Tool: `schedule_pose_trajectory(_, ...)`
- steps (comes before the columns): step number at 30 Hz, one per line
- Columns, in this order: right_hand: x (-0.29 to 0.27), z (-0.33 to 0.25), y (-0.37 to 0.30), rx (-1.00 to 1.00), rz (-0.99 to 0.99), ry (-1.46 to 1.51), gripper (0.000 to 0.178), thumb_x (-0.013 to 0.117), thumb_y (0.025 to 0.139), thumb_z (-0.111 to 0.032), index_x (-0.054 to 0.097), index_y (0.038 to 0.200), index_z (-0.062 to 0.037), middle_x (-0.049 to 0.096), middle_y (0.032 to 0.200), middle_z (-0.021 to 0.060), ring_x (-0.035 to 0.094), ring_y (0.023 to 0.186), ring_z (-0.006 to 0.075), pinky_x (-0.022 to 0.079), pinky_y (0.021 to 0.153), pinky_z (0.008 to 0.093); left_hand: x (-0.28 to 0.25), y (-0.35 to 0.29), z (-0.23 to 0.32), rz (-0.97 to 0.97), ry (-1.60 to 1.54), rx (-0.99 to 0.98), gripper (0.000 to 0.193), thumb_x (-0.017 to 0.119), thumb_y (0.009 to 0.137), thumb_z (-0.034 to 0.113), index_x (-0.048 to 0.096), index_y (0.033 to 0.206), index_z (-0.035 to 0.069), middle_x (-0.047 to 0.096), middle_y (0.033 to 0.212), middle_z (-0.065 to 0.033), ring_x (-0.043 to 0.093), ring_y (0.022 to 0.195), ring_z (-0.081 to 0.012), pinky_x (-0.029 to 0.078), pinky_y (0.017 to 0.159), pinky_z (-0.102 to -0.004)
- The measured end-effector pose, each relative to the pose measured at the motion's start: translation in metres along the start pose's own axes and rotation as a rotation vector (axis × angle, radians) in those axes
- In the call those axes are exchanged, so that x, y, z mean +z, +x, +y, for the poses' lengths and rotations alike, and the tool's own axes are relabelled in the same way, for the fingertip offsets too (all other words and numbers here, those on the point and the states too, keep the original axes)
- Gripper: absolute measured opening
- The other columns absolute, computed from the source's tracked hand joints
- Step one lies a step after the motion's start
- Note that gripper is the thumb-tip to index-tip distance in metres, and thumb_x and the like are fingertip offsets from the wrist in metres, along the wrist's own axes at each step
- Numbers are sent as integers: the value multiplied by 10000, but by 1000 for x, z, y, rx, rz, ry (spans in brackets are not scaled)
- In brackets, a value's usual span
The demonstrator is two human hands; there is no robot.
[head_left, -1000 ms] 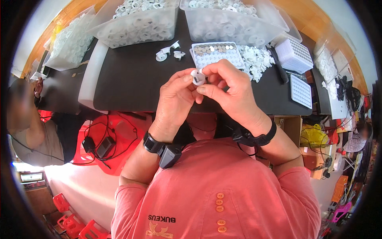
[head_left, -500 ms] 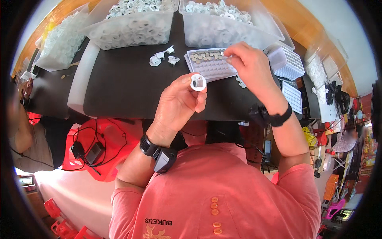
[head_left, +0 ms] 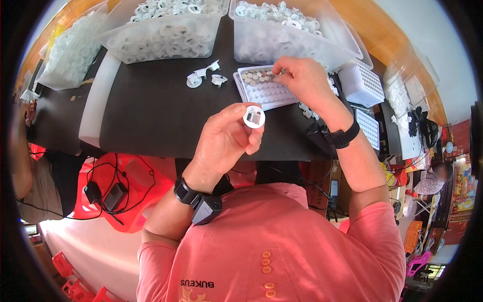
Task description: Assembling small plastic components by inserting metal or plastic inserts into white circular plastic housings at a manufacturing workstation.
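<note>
My left hand [head_left: 219, 137] pinches a small round white plastic housing [head_left: 254, 117] between thumb and fingers, its face with a rectangular recess and metal pieces turned up. Over the back edge of a white moulded tray [head_left: 266, 95], my right hand [head_left: 308, 83] has thumb and fingertips pressed together. Whatever lies between them is too small to make out. Silvery button cells [head_left: 257, 76] fill the tray's back rows, right by those fingertips; the front rows show bare pockets. Several loose white plastic parts [head_left: 195, 79] lie on the black table left of the tray.
Two large translucent bins [head_left: 166, 45] [head_left: 282, 48] heaped with white parts stand along the back. A stack of white trays [head_left: 363, 83] is at the right. A white foam strip [head_left: 98, 103] crosses the table at left, with another person's arm [head_left: 22, 156] beyond.
My right hand has shifted left along the tray's back rows, its fingers still pinched. The left hand, still gripping the white housing, has moved slightly toward me and right.
</note>
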State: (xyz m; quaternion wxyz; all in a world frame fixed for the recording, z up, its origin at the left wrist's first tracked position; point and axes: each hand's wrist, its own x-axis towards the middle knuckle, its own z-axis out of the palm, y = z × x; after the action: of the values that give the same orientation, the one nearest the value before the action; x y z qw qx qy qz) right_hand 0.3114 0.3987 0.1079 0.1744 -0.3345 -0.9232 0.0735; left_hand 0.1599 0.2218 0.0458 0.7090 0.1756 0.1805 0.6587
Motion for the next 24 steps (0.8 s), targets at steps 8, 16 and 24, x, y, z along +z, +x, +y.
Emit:
schedule_pose_trajectory(8, 6, 0, -5, -46, 15, 48, 130, 676, 823, -128, 710, 948, -123, 704, 811, 106, 659, 740, 313, 487, 658, 409, 15, -1, -2, 24, 128, -121, 443, 579, 984, 267, 586, 1318, -25, 637, 887, -116, 584, 663, -198, 430, 546, -310)
schedule_pose_trajectory(16, 4, -9, -12, -80, -30, -62, 156, 631, 861, -116, 640, 1016, -103, 692, 830, 126, 658, 774, 346, 484, 671, 436, 6, -1, -3, -14, 114, -99, 333, 547, 1009, 284, 627, 1182, 10, 642, 899, -97, 571, 699, -189, 427, 589, -310)
schedule_pose_trajectory(24, -9, -61, -69, -219, 340, 298, 162, 609, 862, -36, 554, 1007, -86, 644, 866, 124, 649, 782, 376, 489, 648, 467, 10, -9, -6, 20, 127, -3, 291, 546, 1018, 310, 646, 1059, 40, 649, 907, -85, 573, 717, -174, 425, 596, -298)
